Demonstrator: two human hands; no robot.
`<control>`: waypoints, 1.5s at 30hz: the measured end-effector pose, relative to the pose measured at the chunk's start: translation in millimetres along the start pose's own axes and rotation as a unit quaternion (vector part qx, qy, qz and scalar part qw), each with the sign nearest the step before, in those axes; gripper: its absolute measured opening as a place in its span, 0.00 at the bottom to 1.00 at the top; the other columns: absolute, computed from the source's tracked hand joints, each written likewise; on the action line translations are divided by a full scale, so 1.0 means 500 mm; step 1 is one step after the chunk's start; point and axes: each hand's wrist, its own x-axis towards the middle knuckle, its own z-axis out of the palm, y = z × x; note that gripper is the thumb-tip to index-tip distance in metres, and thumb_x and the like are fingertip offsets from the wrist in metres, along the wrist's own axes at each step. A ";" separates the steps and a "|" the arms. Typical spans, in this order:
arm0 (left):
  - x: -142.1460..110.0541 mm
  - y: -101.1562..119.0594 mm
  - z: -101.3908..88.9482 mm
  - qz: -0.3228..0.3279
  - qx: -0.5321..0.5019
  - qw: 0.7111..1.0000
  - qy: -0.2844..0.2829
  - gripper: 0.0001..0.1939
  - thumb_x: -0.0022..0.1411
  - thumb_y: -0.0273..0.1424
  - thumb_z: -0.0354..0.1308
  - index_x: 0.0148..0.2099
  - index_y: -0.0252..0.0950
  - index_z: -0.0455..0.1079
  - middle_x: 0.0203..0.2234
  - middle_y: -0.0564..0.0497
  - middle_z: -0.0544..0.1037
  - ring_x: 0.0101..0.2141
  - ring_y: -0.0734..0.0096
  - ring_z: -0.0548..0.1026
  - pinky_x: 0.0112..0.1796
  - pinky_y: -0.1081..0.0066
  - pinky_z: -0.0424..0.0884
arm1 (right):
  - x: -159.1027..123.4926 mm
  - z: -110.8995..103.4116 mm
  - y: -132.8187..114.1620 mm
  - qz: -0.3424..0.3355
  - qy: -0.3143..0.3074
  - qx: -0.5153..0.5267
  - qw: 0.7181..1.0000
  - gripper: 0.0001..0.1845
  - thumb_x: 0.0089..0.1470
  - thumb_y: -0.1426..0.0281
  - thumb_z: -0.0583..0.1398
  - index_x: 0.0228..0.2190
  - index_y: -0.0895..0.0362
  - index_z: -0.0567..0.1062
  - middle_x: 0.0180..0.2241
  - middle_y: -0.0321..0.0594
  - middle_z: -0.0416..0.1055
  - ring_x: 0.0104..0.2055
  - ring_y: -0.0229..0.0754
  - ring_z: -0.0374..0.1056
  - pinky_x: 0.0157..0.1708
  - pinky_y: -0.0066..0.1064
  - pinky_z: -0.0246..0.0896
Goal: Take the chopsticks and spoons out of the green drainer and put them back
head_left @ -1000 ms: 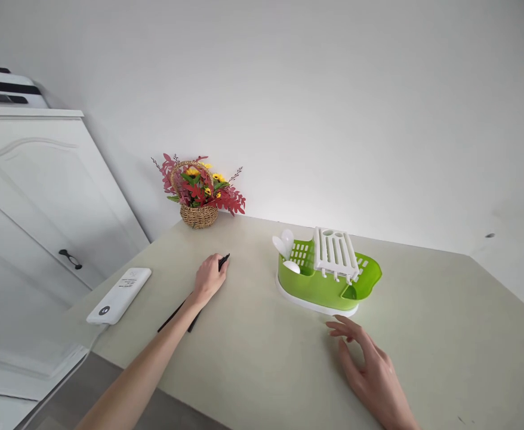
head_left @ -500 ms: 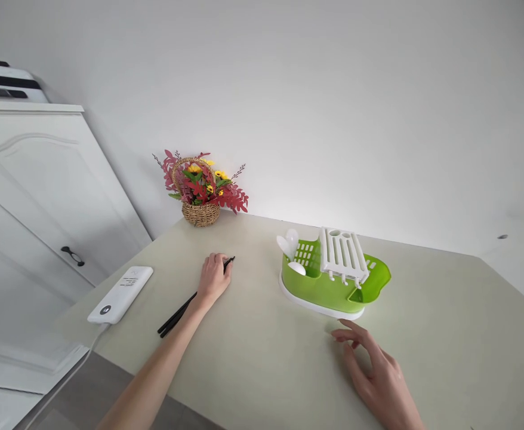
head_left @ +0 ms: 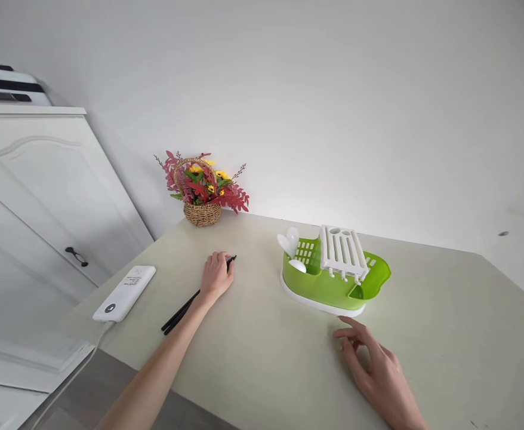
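My left hand (head_left: 216,278) is closed over a pair of black chopsticks (head_left: 178,318) lying on the table. Their tips poke out past my fingers and the thick ends stick out behind the wrist. To the right stands a green utensil holder (head_left: 313,291) on a white base, with a white slotted rack (head_left: 343,254) fitted over its top. White spoons (head_left: 285,245) lean in its left compartment. Just in front of the holder, my right hand (head_left: 381,373) hovers or rests with loosely bent fingers apart, holding nothing.
A wicker basket of artificial flowers (head_left: 202,214) stands by the wall at the back left. Near the table's left edge lies a white power bank (head_left: 125,294) with a cable (head_left: 94,352) hanging off. A white cabinet (head_left: 42,191) is beyond that edge.
The camera view has shifted slightly. My right hand's fingers have curled a little more, while my left hand stays on the chopsticks.
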 end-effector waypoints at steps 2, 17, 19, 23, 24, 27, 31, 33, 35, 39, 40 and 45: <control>0.003 0.002 -0.005 0.000 0.003 1.000 0.000 0.09 0.69 0.31 0.54 0.49 0.37 0.70 0.43 0.40 0.75 0.46 0.50 0.74 0.48 0.55 0.71 | 0.001 0.000 0.001 -0.005 -0.003 0.001 1.000 0.19 0.65 0.60 0.54 0.56 0.47 0.69 0.43 0.37 0.80 0.30 0.38 0.73 0.25 0.26 0.68; 0.030 0.250 -0.218 0.142 -0.262 0.951 0.083 0.13 0.70 0.39 0.58 0.54 0.42 0.68 0.51 0.44 0.73 0.55 0.56 0.70 0.58 0.56 0.67 | 0.003 0.002 -0.001 -0.013 -0.006 0.007 1.000 0.19 0.67 0.60 0.52 0.56 0.48 0.69 0.43 0.39 0.80 0.32 0.40 0.74 0.34 0.30 0.71; 0.022 0.286 -0.231 0.204 -0.267 0.940 0.061 0.21 0.67 0.41 0.62 0.58 0.42 0.65 0.56 0.42 0.70 0.61 0.53 0.66 0.63 0.54 0.62 | 0.005 0.001 -0.001 -0.018 -0.006 0.011 1.000 0.19 0.67 0.60 0.52 0.56 0.48 0.69 0.43 0.40 0.80 0.33 0.41 0.74 0.35 0.30 0.71; 0.028 0.326 -0.221 0.272 -0.246 0.930 0.013 0.38 0.60 0.46 0.68 0.66 0.40 0.58 0.65 0.38 0.63 0.68 0.46 0.58 0.67 0.49 0.55 | 0.009 -0.001 0.000 -0.028 -0.008 0.017 0.999 0.19 0.66 0.61 0.52 0.56 0.49 0.69 0.42 0.38 0.80 0.31 0.38 0.73 0.35 0.29 0.71; 0.035 0.330 -0.215 0.274 -0.243 0.931 0.002 0.41 0.59 0.47 0.69 0.68 0.40 0.57 0.66 0.37 0.62 0.69 0.45 0.56 0.68 0.49 0.54 | 0.009 -0.001 0.001 -0.031 -0.008 0.018 0.999 0.19 0.66 0.62 0.52 0.56 0.49 0.69 0.42 0.38 0.80 0.30 0.38 0.73 0.34 0.29 0.71; 0.070 0.333 -0.195 0.282 -0.246 0.926 -0.039 0.48 0.57 0.49 0.70 0.71 0.41 0.54 0.69 0.36 0.58 0.71 0.44 0.54 0.68 0.48 0.54 | 0.011 -0.001 0.001 -0.036 -0.005 0.021 0.999 0.19 0.66 0.63 0.53 0.56 0.49 0.69 0.42 0.38 0.80 0.29 0.38 0.73 0.33 0.28 0.70; 0.126 0.329 -0.183 0.305 -0.239 0.915 -0.113 0.54 0.53 0.52 0.72 0.73 0.39 0.53 0.71 0.35 0.56 0.71 0.44 0.55 0.68 0.48 0.57 | 0.014 -0.001 -0.003 -0.043 -0.003 0.027 0.999 0.19 0.66 0.64 0.52 0.56 0.50 0.69 0.41 0.38 0.80 0.30 0.38 0.73 0.32 0.27 0.70; 0.145 0.330 -0.184 0.311 -0.223 0.913 -0.142 0.52 0.52 0.53 0.72 0.72 0.40 0.58 0.69 0.36 0.61 0.69 0.44 0.59 0.67 0.49 0.59 | 0.016 -0.003 -0.005 -0.045 -0.004 0.027 0.999 0.19 0.66 0.64 0.52 0.56 0.50 0.69 0.41 0.38 0.80 0.30 0.38 0.73 0.33 0.28 0.70; 0.156 0.332 -0.188 0.317 -0.210 0.911 -0.162 0.46 0.53 0.54 0.71 0.67 0.40 0.65 0.67 0.38 0.65 0.67 0.46 0.64 0.65 0.51 0.62 | 0.017 -0.004 -0.006 -0.046 -0.003 0.027 0.999 0.19 0.65 0.64 0.52 0.56 0.50 0.69 0.41 0.38 0.80 0.30 0.38 0.73 0.35 0.28 0.71; 0.155 0.333 -0.201 0.337 -0.221 0.900 -0.169 0.26 0.61 0.50 0.66 0.56 0.40 0.76 0.64 0.41 0.69 0.62 0.51 0.71 0.60 0.57 0.69 | 0.018 -0.004 -0.003 -0.043 -0.009 0.033 0.999 0.20 0.65 0.64 0.52 0.57 0.49 0.68 0.41 0.39 0.79 0.31 0.39 0.73 0.34 0.28 0.71; 0.151 0.333 -0.204 0.338 -0.227 0.899 -0.160 0.22 0.63 0.48 0.65 0.54 0.40 0.77 0.63 0.42 0.70 0.61 0.52 0.72 0.59 0.59 0.70 | 0.018 -0.003 -0.002 -0.041 -0.012 0.034 0.998 0.20 0.65 0.64 0.52 0.57 0.49 0.68 0.42 0.39 0.79 0.31 0.39 0.73 0.34 0.28 0.71; 0.128 0.332 -0.206 0.319 -0.236 0.911 -0.112 0.15 0.67 0.43 0.61 0.49 0.40 0.78 0.57 0.43 0.73 0.54 0.56 0.76 0.54 0.61 0.74 | 0.017 0.000 0.002 -0.041 -0.014 0.038 0.998 0.20 0.65 0.64 0.52 0.57 0.49 0.68 0.41 0.39 0.79 0.30 0.39 0.72 0.33 0.28 0.70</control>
